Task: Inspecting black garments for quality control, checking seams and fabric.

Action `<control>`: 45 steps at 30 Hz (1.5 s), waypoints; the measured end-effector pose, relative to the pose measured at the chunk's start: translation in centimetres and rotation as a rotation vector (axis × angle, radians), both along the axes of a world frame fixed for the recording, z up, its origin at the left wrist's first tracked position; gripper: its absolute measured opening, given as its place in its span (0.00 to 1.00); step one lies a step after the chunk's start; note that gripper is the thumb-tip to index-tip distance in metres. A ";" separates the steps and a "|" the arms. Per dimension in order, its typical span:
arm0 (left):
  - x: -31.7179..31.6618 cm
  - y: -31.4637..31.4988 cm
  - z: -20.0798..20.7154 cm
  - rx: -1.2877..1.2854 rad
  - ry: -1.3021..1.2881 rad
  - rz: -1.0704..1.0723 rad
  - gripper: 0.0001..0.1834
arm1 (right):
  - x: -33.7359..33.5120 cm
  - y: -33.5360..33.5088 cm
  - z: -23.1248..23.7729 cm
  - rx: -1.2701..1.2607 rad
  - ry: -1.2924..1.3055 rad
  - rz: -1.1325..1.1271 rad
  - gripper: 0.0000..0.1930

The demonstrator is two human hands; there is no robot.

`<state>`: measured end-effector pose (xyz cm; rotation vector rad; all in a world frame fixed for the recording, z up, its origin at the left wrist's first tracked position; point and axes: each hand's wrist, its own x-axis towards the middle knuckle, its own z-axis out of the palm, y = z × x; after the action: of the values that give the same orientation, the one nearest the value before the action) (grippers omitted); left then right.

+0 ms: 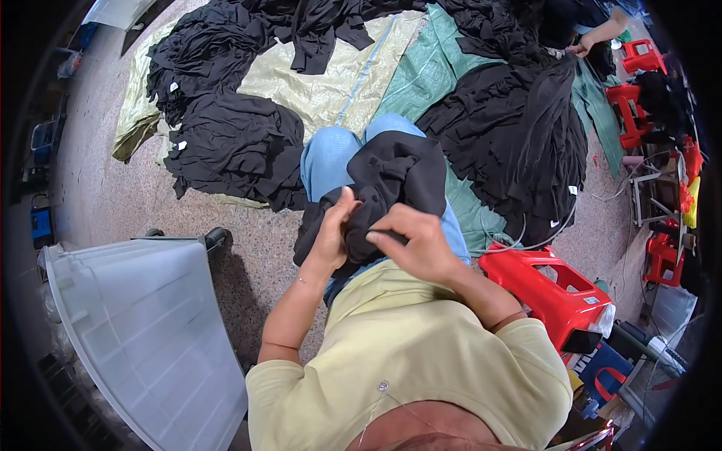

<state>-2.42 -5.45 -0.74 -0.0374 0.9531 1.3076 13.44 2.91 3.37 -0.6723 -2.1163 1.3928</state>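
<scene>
A black garment (402,169) lies bunched across my lap, over light blue trousers (331,158). My left hand (335,231) grips its near edge from the left, with the thumb pointing up. From the right, my right hand (412,239) pinches the same black cloth between thumb and bent fingers. Both hands are close together, with a fold of the fabric between them. Whether anything small is in the right fingertips is too fine to make out. The garment's shape is hidden by its folds.
Piles of black garments lie left (233,150) and right (511,143) on yellowish and green woven sheets (421,68). A white plastic bin (143,331) stands at near left, a red stool (545,286) at near right. Another person's hand (594,37) touches cloth at far right.
</scene>
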 end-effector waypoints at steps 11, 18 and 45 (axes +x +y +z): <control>2.0 2.1 2.2 0.191 0.873 0.226 0.11 | -0.4 0.0 0.3 0.336 -0.115 0.065 0.08; 1.5 1.5 3.2 0.121 1.101 0.028 0.09 | 2.2 4.1 1.8 0.182 -0.142 0.125 0.07; 1.9 0.5 2.7 0.078 0.615 -0.050 0.07 | 1.3 2.7 0.4 0.400 0.013 0.000 0.11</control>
<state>-0.51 -4.92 1.99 0.4696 1.4066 1.3322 14.78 5.58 3.77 -0.4992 -2.2890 0.9261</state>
